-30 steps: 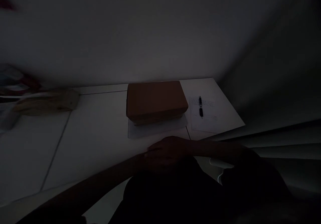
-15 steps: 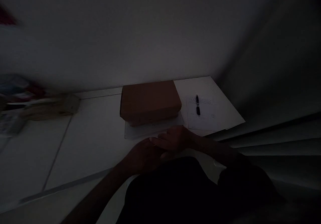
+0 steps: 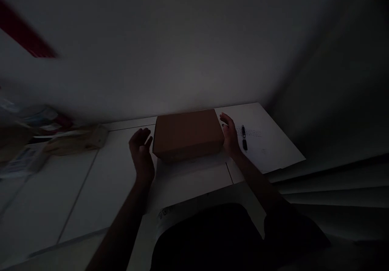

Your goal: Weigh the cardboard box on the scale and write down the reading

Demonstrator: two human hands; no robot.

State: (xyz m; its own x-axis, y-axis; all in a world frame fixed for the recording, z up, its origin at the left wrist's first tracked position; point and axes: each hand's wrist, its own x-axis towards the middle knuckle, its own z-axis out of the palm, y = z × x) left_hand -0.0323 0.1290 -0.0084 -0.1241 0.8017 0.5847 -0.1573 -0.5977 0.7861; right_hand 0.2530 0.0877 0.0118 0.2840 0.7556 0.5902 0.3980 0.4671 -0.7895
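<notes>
A closed brown cardboard box (image 3: pixel 188 132) lies on the white table against the wall, in dim light. To its left, my left hand (image 3: pixel 142 153) is raised with its fingers apart and slightly curled, close to the box's side with a small gap. On the other side, my right hand (image 3: pixel 230 135) stands by the box's right end, fingers apart, holding nothing. Whether its palm touches the box I cannot tell. Just right of that hand, a dark pen (image 3: pixel 244 137) rests on a sheet of paper (image 3: pixel 258 151) with writing on it.
The white table (image 3: pixel 115 173) runs along the wall. At its left are a crumpled brown bag (image 3: pixel 79 141) and several blurred items. A red strip (image 3: pixel 26 30) shows on the wall at upper left. Grey curtain-like folds (image 3: pixel 334 194) hang at the right.
My hands were together in front of the box; they have parted and moved forward to its two sides. The view has shifted slightly, so the scene sits lower and further right.
</notes>
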